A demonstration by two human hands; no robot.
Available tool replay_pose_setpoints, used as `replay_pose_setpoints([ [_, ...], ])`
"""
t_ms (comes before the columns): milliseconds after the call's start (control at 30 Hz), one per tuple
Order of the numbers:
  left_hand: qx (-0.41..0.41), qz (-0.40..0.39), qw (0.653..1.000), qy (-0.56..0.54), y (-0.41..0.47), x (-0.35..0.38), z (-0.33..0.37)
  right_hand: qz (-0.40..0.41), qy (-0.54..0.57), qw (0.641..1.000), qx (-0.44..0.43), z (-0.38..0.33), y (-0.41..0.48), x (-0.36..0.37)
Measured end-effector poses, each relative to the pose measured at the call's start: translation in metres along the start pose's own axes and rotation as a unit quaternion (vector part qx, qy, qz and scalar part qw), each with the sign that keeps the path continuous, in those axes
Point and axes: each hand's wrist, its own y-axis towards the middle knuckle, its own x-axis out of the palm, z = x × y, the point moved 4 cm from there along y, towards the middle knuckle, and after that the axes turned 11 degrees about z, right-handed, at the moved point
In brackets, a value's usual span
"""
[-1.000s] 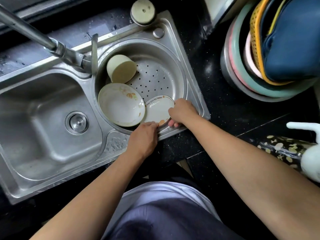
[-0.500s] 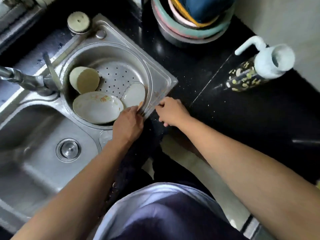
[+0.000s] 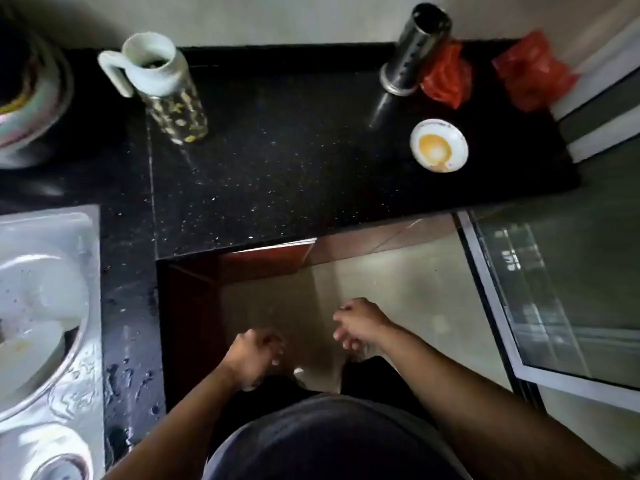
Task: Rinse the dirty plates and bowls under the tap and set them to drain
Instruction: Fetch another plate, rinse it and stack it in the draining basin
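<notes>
Head view: left hand (image 3: 254,355), right hand (image 3: 360,325) hung over floor, each grip loosely curled, nothing held; judged free for fetching stained dish (image 3: 439,145) on worktop (image 3: 277,174).

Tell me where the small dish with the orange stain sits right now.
In the head view the small dish sits upper right on the black countertop, just in front of the steel cylinder and a red plastic bag.

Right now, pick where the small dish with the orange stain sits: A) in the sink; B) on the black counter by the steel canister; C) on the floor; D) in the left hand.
B: the dish rests on the black counter, near the steel canister.
</notes>
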Motion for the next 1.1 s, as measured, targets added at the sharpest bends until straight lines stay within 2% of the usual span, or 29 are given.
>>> replay_pose_setpoints([
  [67,-0.065,-0.075,0.995,-0.002,0.007,0.046,0.018,0.029,0.060,0.998,0.023,0.051,0.001,-0.038],
  [267,-0.230,-0.140,0.961,-0.070,0.051,0.165,0.108,0.090,0.197,0.970,0.112,0.213,0.015,-0.149],
  [400,-0.229,-0.129,0.964,-0.036,0.074,0.239,0.193,0.066,0.238,0.956,0.159,0.303,0.040,-0.213],
  [533,-0.183,-0.058,0.978,-0.084,0.082,0.284,0.268,0.059,0.256,0.950,0.168,0.344,0.067,-0.279],
  [700,-0.130,-0.037,0.982,-0.133,0.092,0.294,0.341,0.043,0.276,0.949,0.149,0.326,0.115,-0.347],
  [833,-0.097,0.046,0.972,-0.208,0.121,0.280,0.383,0.025,0.238,0.967,0.090,0.266,0.163,-0.397],
  [933,-0.047,0.145,0.949,-0.275,0.150,0.265,0.402,0.009,0.170,0.985,0.015,0.203,0.187,-0.428],
  [1100,-0.088,0.270,0.896,-0.342,0.188,0.234,0.413,-0.010,0.126,0.989,-0.077,0.100,0.208,-0.473],
])
